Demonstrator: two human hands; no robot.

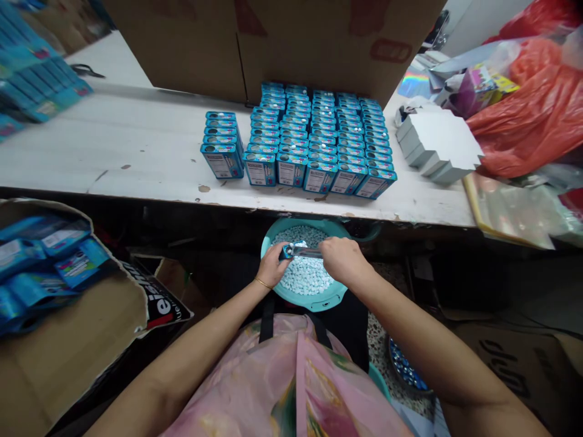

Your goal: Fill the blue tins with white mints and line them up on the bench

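My left hand (272, 265) is closed around a small blue box (285, 251), held with its open end toward the right. My right hand (342, 258) grips a shiny narrow scoop (308, 252); its tip, with some white pieces on it, meets the mouth of the box. Both are above a turquoise basin (314, 303) on my lap. Small white pellets (306, 278), like mints, fill the basin. On the bench beyond stand rows of similar blue boxes (321, 176), with a few white pellets lying on their tops.
A large cardboard carton (296, 48) stands behind the rows on the white bench (150, 145). White cartons (441, 145) and orange plastic bags (532, 103) lie at right. An open carton (91, 358) at left holds blue packages. Scissors (86, 71) lie at the back left.
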